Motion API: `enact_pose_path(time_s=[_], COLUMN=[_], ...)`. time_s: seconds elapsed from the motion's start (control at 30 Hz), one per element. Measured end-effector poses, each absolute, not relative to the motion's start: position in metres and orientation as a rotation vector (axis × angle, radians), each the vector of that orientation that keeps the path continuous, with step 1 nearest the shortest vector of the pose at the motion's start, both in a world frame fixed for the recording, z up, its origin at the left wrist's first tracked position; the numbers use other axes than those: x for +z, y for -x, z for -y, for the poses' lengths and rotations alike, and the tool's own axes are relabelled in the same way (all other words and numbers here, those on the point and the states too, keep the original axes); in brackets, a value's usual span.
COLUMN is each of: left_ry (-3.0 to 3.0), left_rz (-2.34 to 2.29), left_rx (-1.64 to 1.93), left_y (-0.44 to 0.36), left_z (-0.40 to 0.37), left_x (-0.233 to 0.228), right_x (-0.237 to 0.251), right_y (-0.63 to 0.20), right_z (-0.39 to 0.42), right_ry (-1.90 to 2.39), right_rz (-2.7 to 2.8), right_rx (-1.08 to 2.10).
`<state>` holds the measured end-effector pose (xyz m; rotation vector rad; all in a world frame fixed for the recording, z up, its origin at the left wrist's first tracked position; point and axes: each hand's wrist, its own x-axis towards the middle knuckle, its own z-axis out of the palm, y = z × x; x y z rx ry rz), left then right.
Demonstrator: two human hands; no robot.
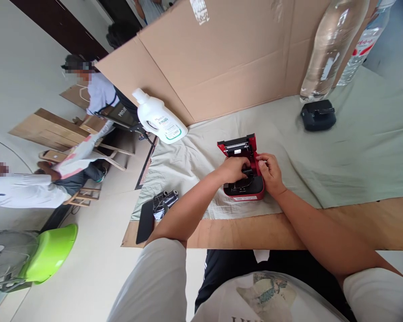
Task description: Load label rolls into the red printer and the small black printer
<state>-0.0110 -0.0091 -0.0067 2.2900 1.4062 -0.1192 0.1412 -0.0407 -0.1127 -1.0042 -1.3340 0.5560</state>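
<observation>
Head view. Small red printer [245, 190] sits on the pale cloth [356, 152] that covers the wooden surface [242, 232], near the front edge of the cloth, directly ahead of the person. Printer lid is up, tilted back, inner black bay exposed.

Left hand [233, 169]: curled over the open bay from the left side, fingers down inside it; whether they pinch anything in there cannot be told, as the knuckles hide it.

Right hand [270, 172]: on the right edge of the printer, fingertips pressed against the red hinge area, clamped lightly on the casing. The two hands are close together, almost touching over the bay.

Around: black roll [164, 202] and a flat black phone [144, 221] at the left front corner of the surface, well apart from the printer. White jug [159, 118] lying against the cardboard wall [228, 58]. Black pouch [318, 115] and two clear bottles [329, 44] at the far right. Two other people sit beyond, left; green basin [49, 252] and fan [2, 259] on the floor
</observation>
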Motion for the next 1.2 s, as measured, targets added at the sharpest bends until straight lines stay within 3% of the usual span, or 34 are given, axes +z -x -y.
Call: enact_pose_path(time_s=[0.3,0.6,0.73,0.83,1.03,1.2], left_ry=[-2.201,-2.309,-2.316,-2.333,-2.399,-2.373], left_rz=[-1.361,-1.581,-1.565,-1.493,-1.48,-1.399], left_rx=[0.288,-0.067,-0.055,0.195,1.19,1.234], left_y=[0.024,0.004,0.003,0.011,0.034,0.048], left_z=[0.021,0.017,0.018,0.028,0.033,0.029], left_x=[-0.014,-0.008,-0.009,-0.009,-0.006,-0.018], right_x=[-0.112,-0.113,-0.114,-0.113,-0.113,-0.118], right_y=[-0.141,-0.143,-0.143,-0.143,-0.142,-0.143], right_z=[0.04,0.041,0.04,0.04,0.04,0.04], right_ry=[1.019,1.002,0.991,1.002,0.989,1.04], right_rz=[1.33,1.33,1.336,1.338,1.319,1.271], right_rx=[0.546,0.563,0.559,0.562,0.587,0.616])
